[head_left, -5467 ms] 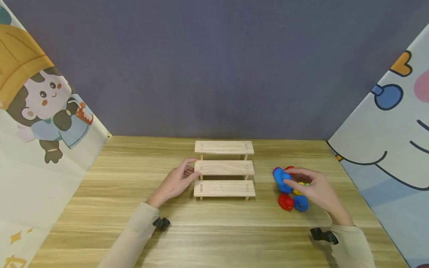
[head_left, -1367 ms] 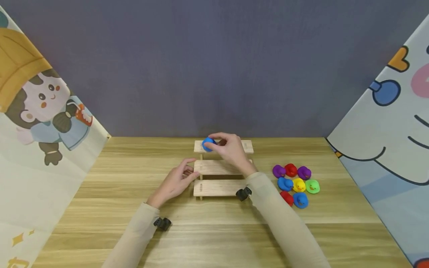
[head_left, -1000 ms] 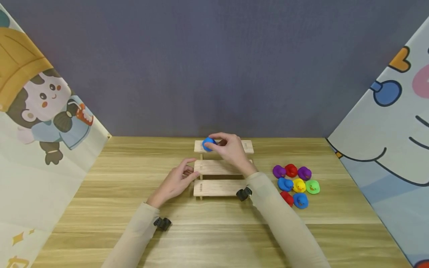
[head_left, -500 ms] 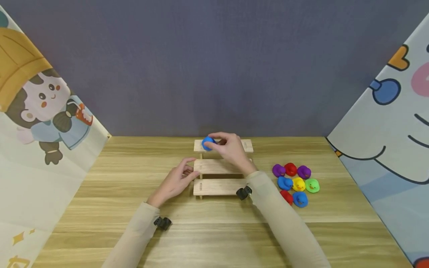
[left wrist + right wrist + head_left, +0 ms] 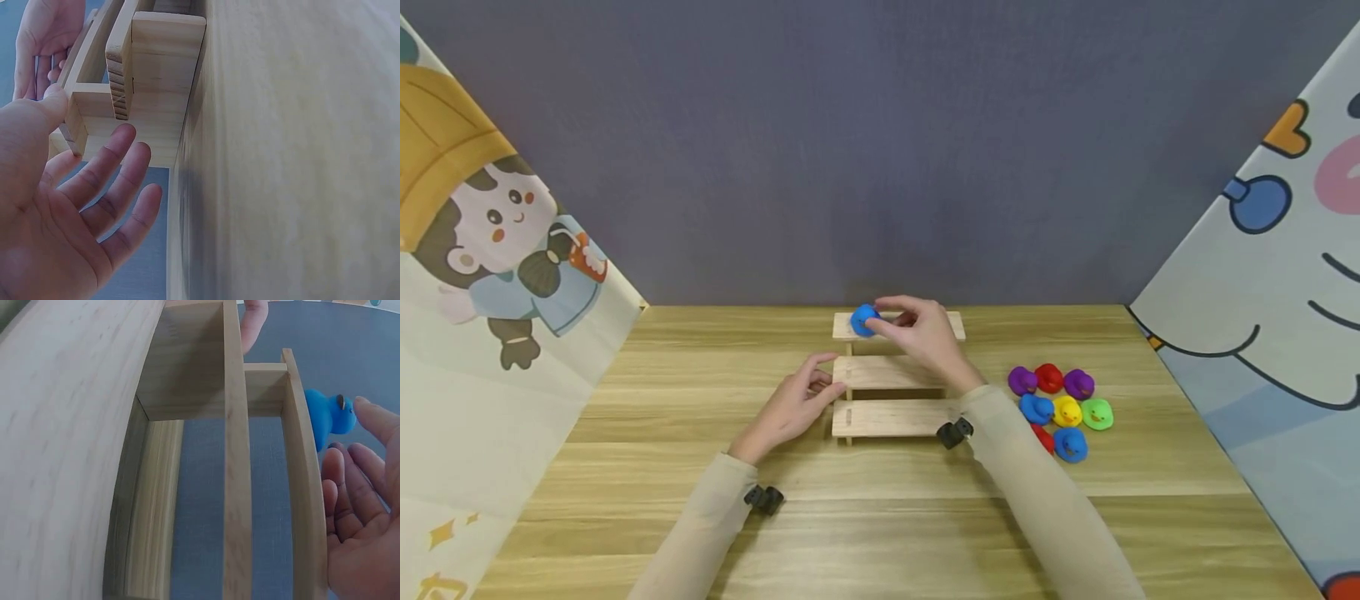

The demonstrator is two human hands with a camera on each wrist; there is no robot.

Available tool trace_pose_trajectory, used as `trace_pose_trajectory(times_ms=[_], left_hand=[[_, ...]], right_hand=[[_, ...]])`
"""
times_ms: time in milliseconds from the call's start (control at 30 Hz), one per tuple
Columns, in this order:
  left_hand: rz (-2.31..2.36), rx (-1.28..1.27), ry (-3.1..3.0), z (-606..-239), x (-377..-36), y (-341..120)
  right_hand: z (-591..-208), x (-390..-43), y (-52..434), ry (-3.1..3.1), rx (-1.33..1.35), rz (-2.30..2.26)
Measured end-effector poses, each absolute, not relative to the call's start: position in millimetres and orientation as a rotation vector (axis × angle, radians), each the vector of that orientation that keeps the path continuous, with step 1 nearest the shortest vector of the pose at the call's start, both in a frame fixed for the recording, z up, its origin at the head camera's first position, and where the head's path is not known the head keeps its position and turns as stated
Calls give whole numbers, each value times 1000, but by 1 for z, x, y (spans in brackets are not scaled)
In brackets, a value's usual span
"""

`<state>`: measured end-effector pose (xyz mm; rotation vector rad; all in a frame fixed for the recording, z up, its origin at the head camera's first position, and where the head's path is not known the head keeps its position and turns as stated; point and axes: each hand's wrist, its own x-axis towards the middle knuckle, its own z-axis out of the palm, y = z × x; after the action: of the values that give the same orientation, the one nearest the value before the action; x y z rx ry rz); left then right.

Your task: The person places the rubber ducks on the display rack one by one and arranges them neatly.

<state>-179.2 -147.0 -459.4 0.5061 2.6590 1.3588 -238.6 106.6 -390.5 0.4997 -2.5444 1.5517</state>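
Progress, judged from how things lie: one blue rubber duck sits on the top step of the three-tier wooden step shelf, at that step's left end, and it is the only duck on the shelf; the middle and bottom steps carry nothing. Eight ducks lie on the wooden table in a cluster of rubber ducks to the right of the shelf, well apart from it: two purple, two red, two blue, one yellow, one green. I judge the work barely begun, with those eight left to deal with. Your right hand reaches over the shelf to the top step, fingers loosely spread; the wrist view shows one fingertip at the duck's head and the others apart from it, so the hand is released or nearly so, not clasping. Your left hand lies at the shelf's left side, fingers relaxed and extended, thumb touching the frame beside the middle step, grasping nothing.
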Motion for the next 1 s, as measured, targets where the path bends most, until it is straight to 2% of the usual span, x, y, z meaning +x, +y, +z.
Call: trace_pose_trajectory(times_ms=[1000], left_hand=[[1372,524,2656,-461,-179,-147]], right_hand=[[-394,-205,158,-2408,435,1563]])
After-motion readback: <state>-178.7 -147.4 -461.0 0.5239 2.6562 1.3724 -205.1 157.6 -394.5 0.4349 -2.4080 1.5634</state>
